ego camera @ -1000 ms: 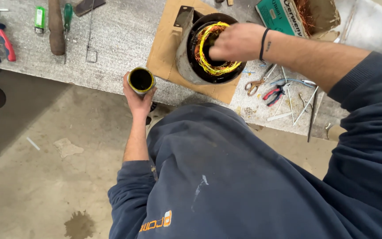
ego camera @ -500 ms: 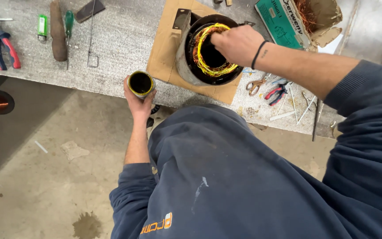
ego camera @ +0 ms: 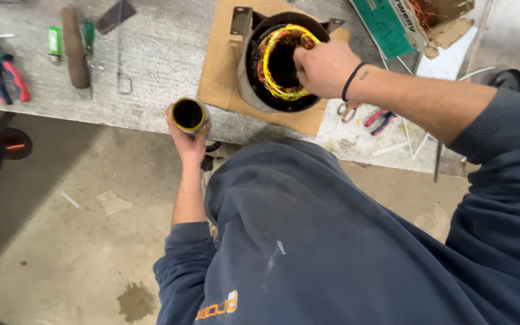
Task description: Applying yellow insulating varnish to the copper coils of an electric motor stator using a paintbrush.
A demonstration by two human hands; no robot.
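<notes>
A dark metal motor stator (ego camera: pixel 254 72) lies on a piece of cardboard (ego camera: pixel 221 66) on the grey workbench (ego camera: pixel 151 54). Yellow and copper wire windings (ego camera: pixel 272 66) ring its bore. My right hand (ego camera: pixel 323 67) rests on the stator's right rim, fingers closed on the windings. My left hand (ego camera: pixel 188 135) holds a small yellow roll with a dark centre (ego camera: pixel 189 114) at the bench's front edge, left of the stator.
Red-handled pliers (ego camera: pixel 7 69), a green lighter (ego camera: pixel 54 41), a wooden handle (ego camera: pixel 74 51) and a scraper (ego camera: pixel 115 15) lie at the bench's left. Scissors (ego camera: pixel 347 111), red cutters (ego camera: pixel 380 120) and a green box (ego camera: pixel 392 24) lie at the right. Concrete floor below.
The view has shifted slightly. My right hand stays on the windings and my left hand keeps the roll at the bench edge.
</notes>
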